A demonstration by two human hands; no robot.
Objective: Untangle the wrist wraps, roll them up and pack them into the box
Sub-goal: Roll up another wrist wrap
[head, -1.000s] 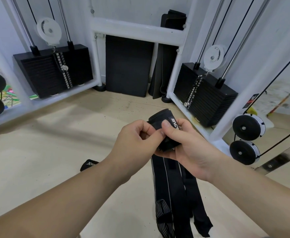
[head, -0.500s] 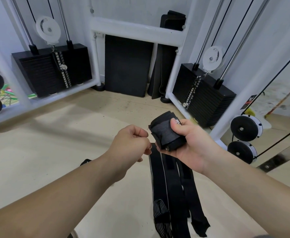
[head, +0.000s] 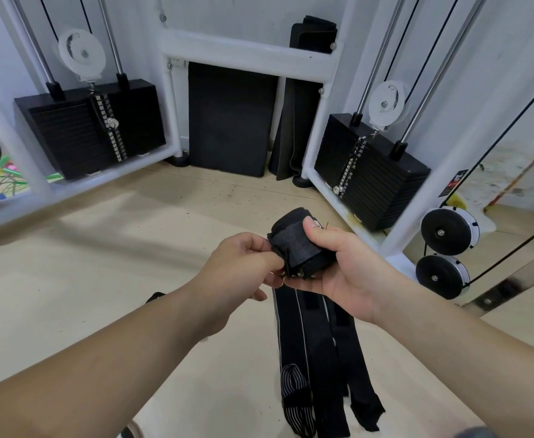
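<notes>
coming back from half a second ago, my left hand (head: 246, 263) pinches the rolled wrap (head: 297, 248) that my right hand (head: 347, 267) grips, so i judge this roll nearly finished.

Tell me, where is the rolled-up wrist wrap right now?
In the head view, the rolled wrist wrap sits just right of centre, held in the right hand, with the left hand pinching its edge, above the unrolled wraps on the floor.
</notes>
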